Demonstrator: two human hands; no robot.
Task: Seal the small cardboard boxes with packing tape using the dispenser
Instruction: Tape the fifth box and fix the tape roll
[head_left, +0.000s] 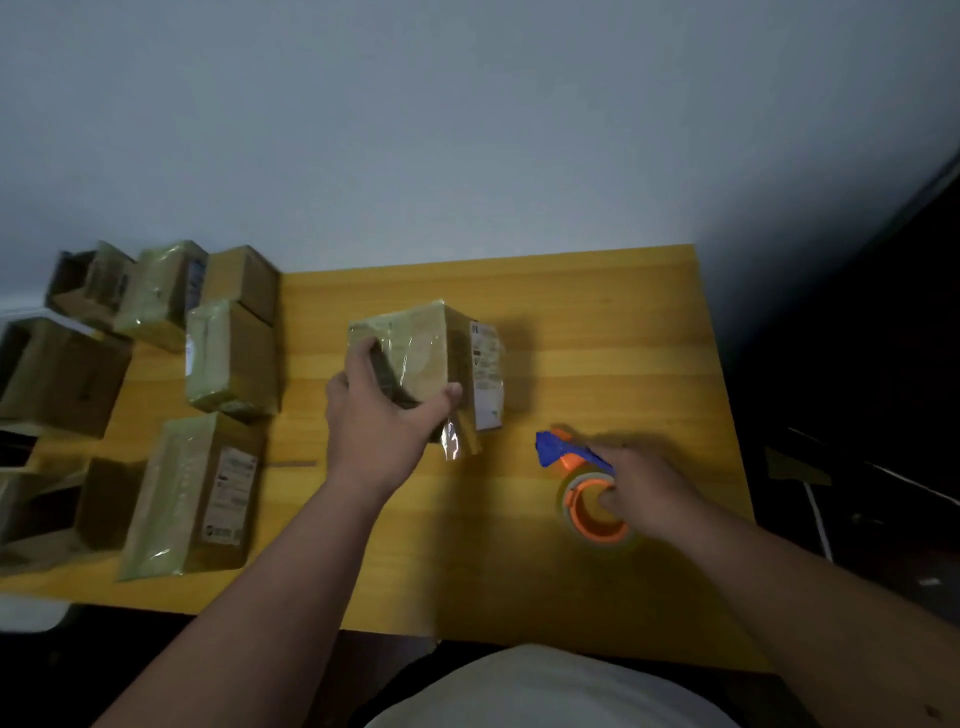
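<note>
Cardboard box, small and wrapped over its top in glossy clear tape, sits near the middle of the yellow wooden surface, a little toward the far edge. A white printed label covers its right side, and a loose tail of clear tape hangs off its near lower corner. The left hand grips the box from the near left side, fingers curled over the top left edge and the thumb stretched along the near edge of the top.

Right of the box and nearer the front edge, the tape dispenser lies on the surface, apart from the box. Its blue cutter end points toward the box, and the orange hub holds a roll of clear tape. The right hand holds the dispenser, with fingers curled round its body and at least one tucked into the hub's opening.

Along the left edge stands a cluster of other boxes: a taped one with a label near the front left corner, another taped one behind it, and several more toward the far left corner, some with flaps open. A pale wall rises behind the far edge. A white garment on the person shows at the bottom.
</note>
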